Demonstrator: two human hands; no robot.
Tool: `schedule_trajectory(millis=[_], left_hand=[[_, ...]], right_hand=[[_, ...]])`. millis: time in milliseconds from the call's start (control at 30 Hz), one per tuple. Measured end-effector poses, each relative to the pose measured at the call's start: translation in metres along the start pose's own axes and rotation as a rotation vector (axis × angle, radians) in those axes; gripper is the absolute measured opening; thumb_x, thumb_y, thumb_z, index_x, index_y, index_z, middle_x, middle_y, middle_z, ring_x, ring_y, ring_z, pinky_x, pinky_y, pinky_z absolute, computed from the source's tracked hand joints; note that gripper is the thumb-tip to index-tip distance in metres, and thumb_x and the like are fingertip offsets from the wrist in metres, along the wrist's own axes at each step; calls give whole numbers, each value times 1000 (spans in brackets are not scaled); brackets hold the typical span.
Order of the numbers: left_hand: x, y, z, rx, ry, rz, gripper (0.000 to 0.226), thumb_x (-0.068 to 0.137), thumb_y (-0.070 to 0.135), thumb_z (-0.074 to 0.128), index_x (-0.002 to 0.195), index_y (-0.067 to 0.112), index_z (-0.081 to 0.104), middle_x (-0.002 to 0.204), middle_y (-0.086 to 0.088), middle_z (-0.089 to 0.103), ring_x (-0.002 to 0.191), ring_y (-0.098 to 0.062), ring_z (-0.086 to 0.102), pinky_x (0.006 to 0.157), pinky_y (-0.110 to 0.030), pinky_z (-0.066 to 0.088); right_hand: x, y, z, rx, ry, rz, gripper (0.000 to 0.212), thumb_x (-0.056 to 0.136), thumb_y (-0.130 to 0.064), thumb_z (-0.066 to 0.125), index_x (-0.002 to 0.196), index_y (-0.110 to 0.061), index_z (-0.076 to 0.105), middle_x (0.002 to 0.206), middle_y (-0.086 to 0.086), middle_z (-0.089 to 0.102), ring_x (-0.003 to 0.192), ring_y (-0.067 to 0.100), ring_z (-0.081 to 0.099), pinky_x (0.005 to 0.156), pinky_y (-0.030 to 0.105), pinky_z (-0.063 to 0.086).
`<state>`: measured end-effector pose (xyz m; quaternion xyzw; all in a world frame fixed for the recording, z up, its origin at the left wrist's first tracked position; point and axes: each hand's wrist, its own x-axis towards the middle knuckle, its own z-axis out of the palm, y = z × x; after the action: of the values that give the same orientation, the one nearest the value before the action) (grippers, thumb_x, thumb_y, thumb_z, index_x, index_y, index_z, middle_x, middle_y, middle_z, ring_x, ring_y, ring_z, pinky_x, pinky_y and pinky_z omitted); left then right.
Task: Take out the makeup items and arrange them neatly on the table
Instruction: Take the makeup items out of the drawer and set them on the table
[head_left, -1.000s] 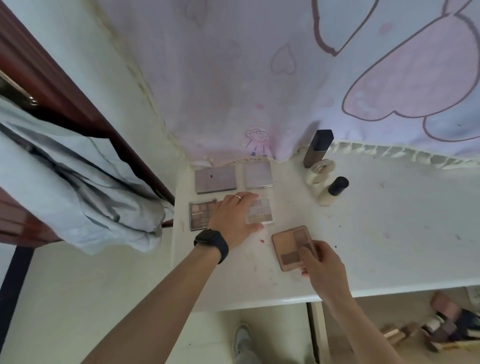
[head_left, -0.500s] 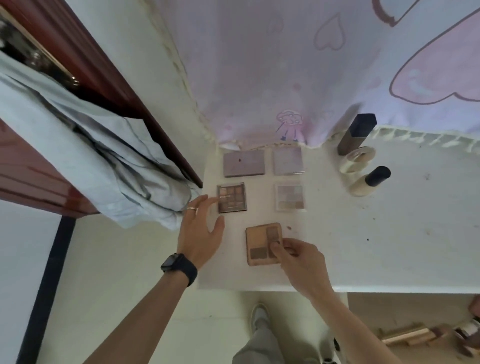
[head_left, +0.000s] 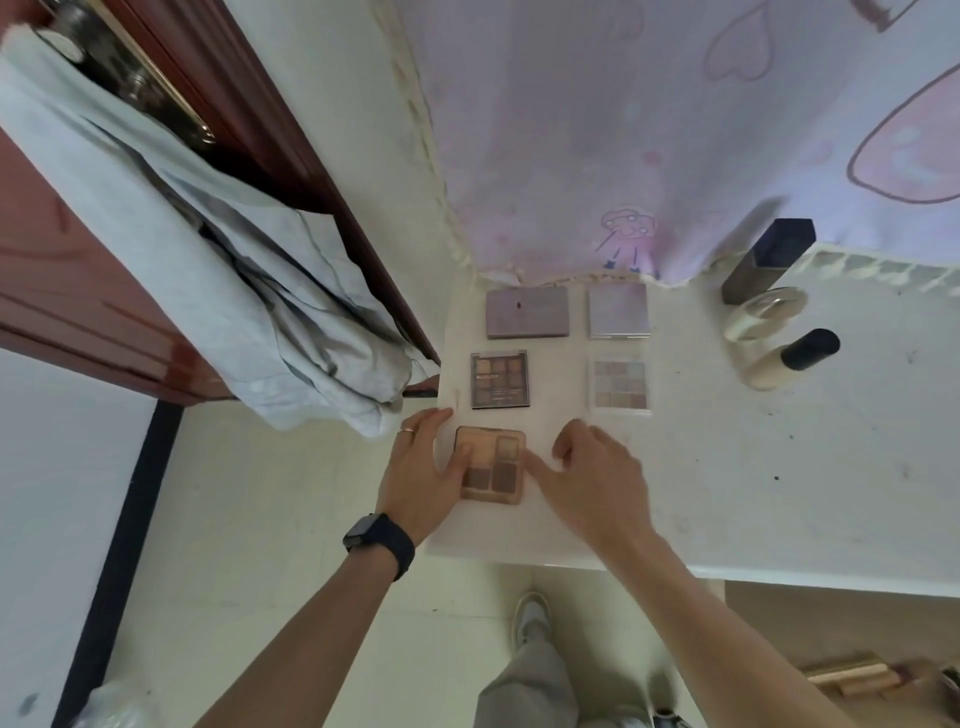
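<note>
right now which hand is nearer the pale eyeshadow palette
Right. The right hand is just in front of the pale eyeshadow palette; the left hand is further left, thumb on the tan palette.

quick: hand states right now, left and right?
Left hand: open, thumb resting on the tan palette.
Right hand: open, loosely curled, fingertip at the palette's right edge, gripping nothing.
</note>
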<state>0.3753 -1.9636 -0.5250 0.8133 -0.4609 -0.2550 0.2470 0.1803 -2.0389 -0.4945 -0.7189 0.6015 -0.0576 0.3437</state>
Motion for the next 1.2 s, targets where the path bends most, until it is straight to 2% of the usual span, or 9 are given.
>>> schedule_trajectory(millis=[133,233,300,367,700,900,1000,1067,1200], left_hand=[[8,23,5,190,9,215,65,92,50,46,152,34,30,163,2,23,148,-17,21,117,-39,26],[17,40,23,397,-94,303,74,94,60,27,159,29,11,166,9,-1,153,-10,-8,125,-43,5],[22,40,34,459,-142,309,71,99,56,27,158,29,-1,162,14,-16,149,-7,-21,125,-44,-1],[25,39,38,464,-146,318,67,102,50,28,158,30,-2,162,16,-18,148,-5,-23,125,-44,-1],[25,39,36,413,-177,338,68,96,52,19,159,29,6,162,18,-10,150,-2,-17,124,-45,1],[18,52,33,448,-157,332,75,91,55,20,159,26,16,167,9,5,152,-6,-10,124,-48,-2],[1,84,44,436,-109,400,72,90,51,28,155,20,33,163,-2,26,151,-21,16,121,-52,20],[-20,111,65,447,-104,579,64,90,40,40,149,14,42,157,-7,38,142,-28,34,113,-52,35],[-76,156,131,289,-190,882,56,83,12,68,136,16,51,141,-5,55,125,-23,49,101,-40,48]], right_hand=[[14,35,-20,-146,377,-151,41,90,-41,67,124,-19,62,130,7,56,114,30,49,83,45,52],[22,57,-19,-311,339,-195,47,100,-34,56,145,-20,54,154,12,45,133,38,44,94,51,49],[25,68,-14,-338,354,-241,44,104,-34,48,146,-23,54,155,12,45,133,37,47,97,50,47],[28,75,-12,-319,387,-258,44,103,-32,47,145,-23,55,154,11,47,131,37,50,95,48,48],[29,77,-6,-219,411,-227,50,93,-16,69,142,-19,59,153,15,48,129,39,53,97,49,49],[11,72,-23,-11,289,-206,54,100,-11,56,152,-20,45,165,9,29,141,37,36,114,43,39],[-26,85,-36,164,370,-163,50,97,-9,58,146,-20,53,159,5,41,136,32,43,109,34,41],[-63,107,-43,226,437,-121,44,96,-11,61,139,-21,59,152,2,50,132,26,48,105,29,42],[-139,182,-52,206,413,81,39,96,-11,62,132,-24,63,144,-6,54,131,17,46,109,26,35]])
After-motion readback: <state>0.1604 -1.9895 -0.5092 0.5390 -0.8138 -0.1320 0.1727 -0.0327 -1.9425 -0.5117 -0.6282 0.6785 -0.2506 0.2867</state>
